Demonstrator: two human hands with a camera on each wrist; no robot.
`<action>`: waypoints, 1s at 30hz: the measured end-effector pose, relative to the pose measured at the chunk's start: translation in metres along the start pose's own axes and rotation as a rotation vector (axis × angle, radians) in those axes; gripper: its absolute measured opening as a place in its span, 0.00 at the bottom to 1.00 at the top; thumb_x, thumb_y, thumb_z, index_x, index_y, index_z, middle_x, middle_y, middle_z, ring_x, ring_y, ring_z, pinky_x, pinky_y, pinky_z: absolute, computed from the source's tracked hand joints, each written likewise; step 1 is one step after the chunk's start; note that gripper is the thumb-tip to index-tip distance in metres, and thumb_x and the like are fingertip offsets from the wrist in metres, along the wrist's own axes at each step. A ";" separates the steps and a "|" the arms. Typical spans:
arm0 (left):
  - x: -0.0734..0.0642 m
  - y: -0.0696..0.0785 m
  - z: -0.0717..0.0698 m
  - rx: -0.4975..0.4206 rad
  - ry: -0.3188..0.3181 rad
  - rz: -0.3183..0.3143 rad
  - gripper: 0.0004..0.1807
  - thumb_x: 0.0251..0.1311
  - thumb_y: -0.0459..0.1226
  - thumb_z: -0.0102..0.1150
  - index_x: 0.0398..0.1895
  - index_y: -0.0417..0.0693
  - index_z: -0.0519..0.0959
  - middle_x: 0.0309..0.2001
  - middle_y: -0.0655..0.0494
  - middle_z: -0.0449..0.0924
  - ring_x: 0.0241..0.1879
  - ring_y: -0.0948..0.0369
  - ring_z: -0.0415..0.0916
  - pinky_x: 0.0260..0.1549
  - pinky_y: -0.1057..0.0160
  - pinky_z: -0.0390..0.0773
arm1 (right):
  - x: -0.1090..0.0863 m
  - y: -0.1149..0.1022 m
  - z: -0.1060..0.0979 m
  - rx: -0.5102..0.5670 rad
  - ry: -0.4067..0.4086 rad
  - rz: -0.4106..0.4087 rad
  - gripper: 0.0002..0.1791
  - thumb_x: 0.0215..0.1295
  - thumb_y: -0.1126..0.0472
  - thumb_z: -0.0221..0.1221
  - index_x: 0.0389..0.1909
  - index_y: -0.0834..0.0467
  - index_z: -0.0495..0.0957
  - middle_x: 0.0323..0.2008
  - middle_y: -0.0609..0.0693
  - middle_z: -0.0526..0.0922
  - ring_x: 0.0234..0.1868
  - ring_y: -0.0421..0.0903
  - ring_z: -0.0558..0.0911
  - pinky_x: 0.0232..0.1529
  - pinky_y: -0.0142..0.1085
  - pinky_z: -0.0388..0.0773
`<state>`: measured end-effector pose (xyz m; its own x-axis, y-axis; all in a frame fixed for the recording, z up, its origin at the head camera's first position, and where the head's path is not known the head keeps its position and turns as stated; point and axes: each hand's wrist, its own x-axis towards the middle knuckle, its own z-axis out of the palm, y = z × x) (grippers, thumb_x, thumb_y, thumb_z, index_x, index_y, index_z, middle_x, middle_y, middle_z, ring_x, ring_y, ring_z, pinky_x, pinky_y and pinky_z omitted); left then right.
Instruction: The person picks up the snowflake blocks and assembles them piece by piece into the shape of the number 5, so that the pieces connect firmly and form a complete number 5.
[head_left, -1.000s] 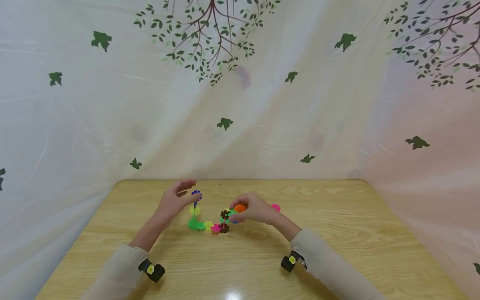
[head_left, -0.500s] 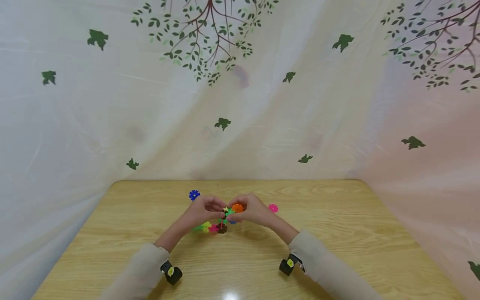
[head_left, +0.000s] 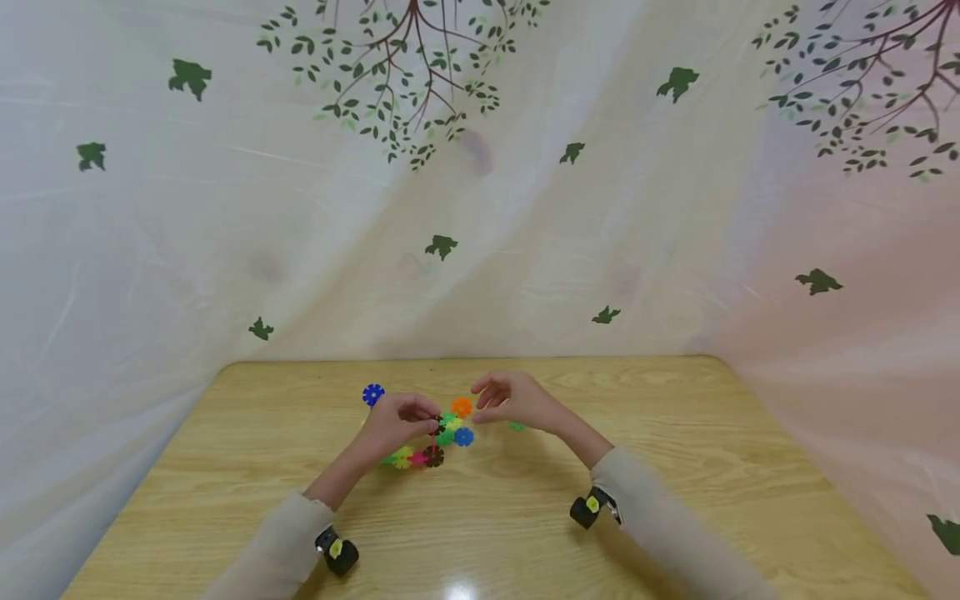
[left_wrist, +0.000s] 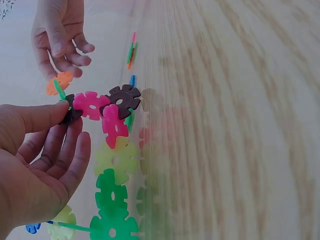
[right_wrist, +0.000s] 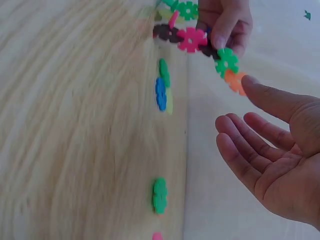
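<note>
My left hand (head_left: 397, 419) pinches a dark brown snowflake disc (left_wrist: 73, 111) between thumb and fingers. That disc belongs to a chain of interlocking plastic discs. From it a green disc (right_wrist: 226, 62) and an orange disc (head_left: 461, 407) stick out toward the right hand. On its other side the chain runs through a pink disc (left_wrist: 91, 106) and another brown disc (head_left: 432, 456) to yellow and green ones near the table. A blue disc (head_left: 372, 395) tops the far left end. My right hand (head_left: 521, 402), fingers apart and holding nothing, hovers just right of the orange disc.
On the wooden table (head_left: 675, 500), a loose blue disc (head_left: 463, 437) lies beside green and yellow ones near the chain. Farther right are a loose green disc (right_wrist: 159, 195) and a pink disc (right_wrist: 157, 236). A pale curtain (head_left: 337, 275) hangs behind the table.
My left hand has come right from the blue end and taken hold of the brown disc. My right hand has let go of the chain's orange end and drawn back to the right.
</note>
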<state>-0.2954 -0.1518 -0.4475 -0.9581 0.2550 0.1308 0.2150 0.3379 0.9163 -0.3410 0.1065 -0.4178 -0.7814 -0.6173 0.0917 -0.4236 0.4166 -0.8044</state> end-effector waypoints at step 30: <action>-0.011 -0.004 -0.008 0.020 0.067 -0.037 0.07 0.62 0.30 0.68 0.42 0.36 0.84 0.39 0.44 0.87 0.36 0.60 0.82 0.36 0.61 0.85 | -0.012 0.053 -0.035 -0.331 -0.162 0.009 0.10 0.62 0.69 0.68 0.44 0.59 0.86 0.37 0.53 0.81 0.37 0.40 0.77 0.39 0.31 0.77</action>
<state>-0.2872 -0.1632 -0.4499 -0.9758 0.1808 0.1229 0.1825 0.3639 0.9134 -0.3698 0.1594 -0.4411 -0.7147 -0.6988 -0.0299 -0.5628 0.6000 -0.5686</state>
